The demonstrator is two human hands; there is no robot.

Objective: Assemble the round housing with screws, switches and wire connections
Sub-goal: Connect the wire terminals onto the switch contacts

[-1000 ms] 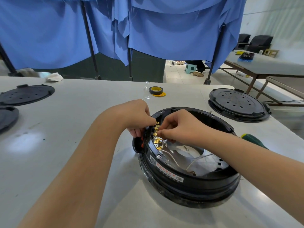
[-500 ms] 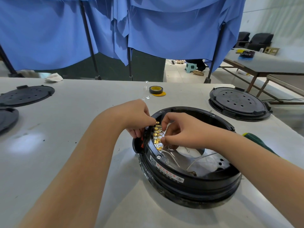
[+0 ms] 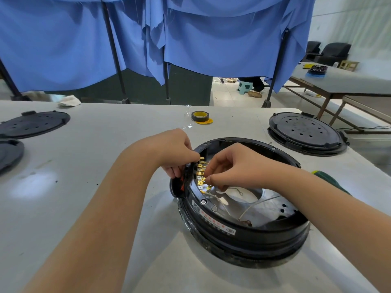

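While left hand grips switch, right hand pinches terminals.

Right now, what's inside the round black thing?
Inside the housing are gold terminals, thin wires and a shiny metal plate with a hole. The right hand covers some terminals.

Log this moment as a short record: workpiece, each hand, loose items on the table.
workpiece: round black housing, open side up, on the table
left hand: at the switch block on the housing's outer rim
right hand: inside the rim, fingertips at the brass terminals
loose items: yellow tape roll; black perforated lid; green-handled tool
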